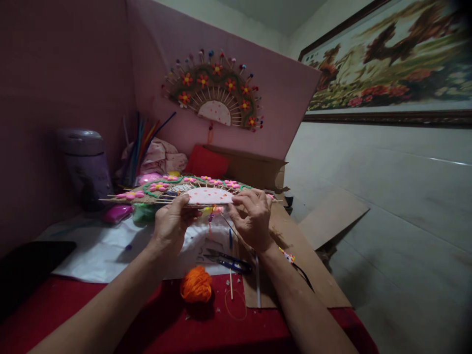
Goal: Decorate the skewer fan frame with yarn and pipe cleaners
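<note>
Held level above the table is a handmade fan (211, 195) of thin sticks and burlap, with pink flowers, a green wavy trim and a white half-round base dotted in red. My left hand (171, 221) pinches the left corner of that base, thumb on top. At the right corner, my right hand (252, 216) has its fingers closed on the base edge. A small beaded tassel (211, 216) hangs under the fan's middle. Below lie dark-handled thread snips (228, 260) and an orange yarn ball (196, 284).
A similar fan (216, 93) with red flowers is on the pink board behind. A purple flask (84, 164) and pipe cleaners (142, 147) stand at left. Cardboard (313, 280) covers the table's right side. A white sheet (92, 250) lies over the red cloth (155, 314).
</note>
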The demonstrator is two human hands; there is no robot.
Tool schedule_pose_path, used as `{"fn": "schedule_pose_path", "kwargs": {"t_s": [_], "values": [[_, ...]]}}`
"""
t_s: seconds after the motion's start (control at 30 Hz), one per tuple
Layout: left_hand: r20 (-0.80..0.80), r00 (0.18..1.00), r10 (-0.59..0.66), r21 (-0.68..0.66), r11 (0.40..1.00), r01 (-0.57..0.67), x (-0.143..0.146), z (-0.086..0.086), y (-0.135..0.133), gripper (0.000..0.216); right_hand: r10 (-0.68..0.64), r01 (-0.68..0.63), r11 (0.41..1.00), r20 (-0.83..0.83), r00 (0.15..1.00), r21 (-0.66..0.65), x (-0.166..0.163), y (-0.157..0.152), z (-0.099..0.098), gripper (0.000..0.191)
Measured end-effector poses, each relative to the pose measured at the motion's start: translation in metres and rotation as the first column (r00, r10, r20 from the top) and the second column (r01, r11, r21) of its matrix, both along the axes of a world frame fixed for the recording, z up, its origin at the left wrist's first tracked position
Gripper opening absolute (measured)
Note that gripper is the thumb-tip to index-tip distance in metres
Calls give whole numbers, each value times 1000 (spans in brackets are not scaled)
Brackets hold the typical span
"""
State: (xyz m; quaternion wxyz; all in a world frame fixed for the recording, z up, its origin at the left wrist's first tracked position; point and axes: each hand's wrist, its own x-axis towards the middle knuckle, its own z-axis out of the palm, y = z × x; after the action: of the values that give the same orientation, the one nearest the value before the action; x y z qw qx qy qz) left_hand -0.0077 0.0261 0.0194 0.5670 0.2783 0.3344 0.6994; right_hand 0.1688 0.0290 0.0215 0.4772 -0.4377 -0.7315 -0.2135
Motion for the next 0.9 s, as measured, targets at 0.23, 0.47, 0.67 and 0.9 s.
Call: {"fn": "schedule_pose_path", "kwargs": {"t_s": [0.23,0.47,0.67,0.9], "values": [[13,1000,-4,-8,1000,4,-1,-1,1,16,0,1,1000,15,1000,-24,-2,-4,0,14],[45,999,-29,-40,999,31,-1,0,0,11,-42,65,981,-128,991,185,1,-9,-6,19],[47,998,-43,-34,998,44,1,1,-3,14,42,-40,978,-8,999,206,-5,-19,-8,9],[7,1000,-11,-27,1000,11,1,0,-2,16,88,-72,963,-52,995,260,-1,-24,-5,10]]}}
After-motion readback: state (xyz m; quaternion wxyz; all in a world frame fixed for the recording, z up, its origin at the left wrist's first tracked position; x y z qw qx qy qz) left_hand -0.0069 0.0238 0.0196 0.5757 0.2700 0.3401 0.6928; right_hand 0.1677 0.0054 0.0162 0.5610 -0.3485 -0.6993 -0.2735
